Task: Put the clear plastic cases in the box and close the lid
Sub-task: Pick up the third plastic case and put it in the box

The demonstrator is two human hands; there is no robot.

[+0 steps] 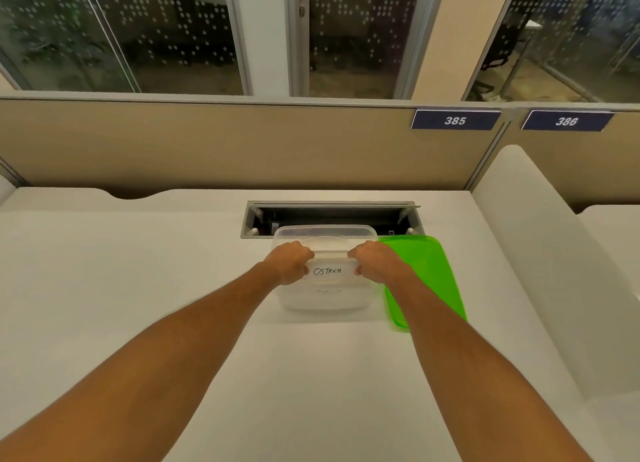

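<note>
White desk (pixel 138 288) under both forearms, green lid (pixel 420 271) flat just right of the right hand (pixel 375 262), clear box (pixel 325 298) between the hands, left hand (pixel 289 262) and right gripping a clear case (pixel 329 265) labelled OSTRICH, long axis left-right over the box

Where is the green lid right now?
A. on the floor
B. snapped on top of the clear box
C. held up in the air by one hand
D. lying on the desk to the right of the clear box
D: the green lid lies flat on the white desk beside the clear box, partly under the right forearm, while the left hand and right hand grip a clear case labelled OSTRICH.
</note>
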